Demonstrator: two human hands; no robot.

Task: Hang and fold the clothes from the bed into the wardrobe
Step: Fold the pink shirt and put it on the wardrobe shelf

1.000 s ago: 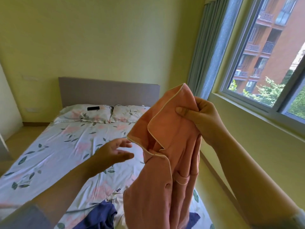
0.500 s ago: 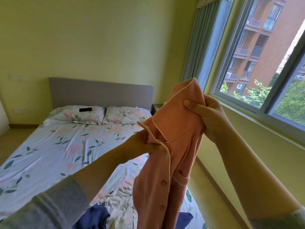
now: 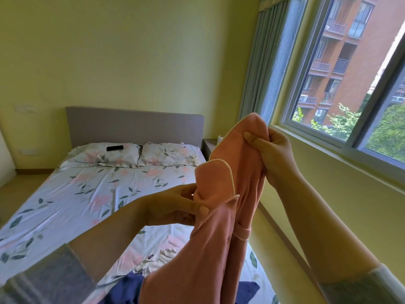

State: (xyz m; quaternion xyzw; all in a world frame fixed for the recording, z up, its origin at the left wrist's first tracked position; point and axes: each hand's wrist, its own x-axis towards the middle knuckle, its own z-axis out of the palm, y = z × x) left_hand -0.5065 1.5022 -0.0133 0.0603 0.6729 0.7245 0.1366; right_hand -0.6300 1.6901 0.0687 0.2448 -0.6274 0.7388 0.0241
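There is one big bed point(image 3: 76, 194) with a flower sheet, one window point(image 3: 350, 84), one curtain point(image 3: 263, 62) and one grey headboard point(image 3: 131, 126). Two pillows point(image 3: 171, 153) lie side by side at the top of the bed. One small black thing point(image 3: 115, 148) lies on the left pillow.

One pink shirt point(image 3: 219, 238) hangs in the air over the near end of the bed, held up by two hands. Under it on the bed lie one blue cloth point(image 3: 125, 290) and one cream cloth point(image 3: 157, 260), touching each other.

A second ago the left hand point(image 3: 173, 205) was loose and not touching the shirt. Half a second ago it had just reached the shirt's front edge. Now it has hold of that edge, and the collar flap sticks up above it. The right hand point(image 3: 271, 154) is at the top of the shirt, just as before.

The left hand's fingers point(image 3: 186, 190) are curled, and the thumb presses the pink edge against them. The right hand's fingers are closed tight around a bunch of shirt at the very top, with the thumb lying across the front.
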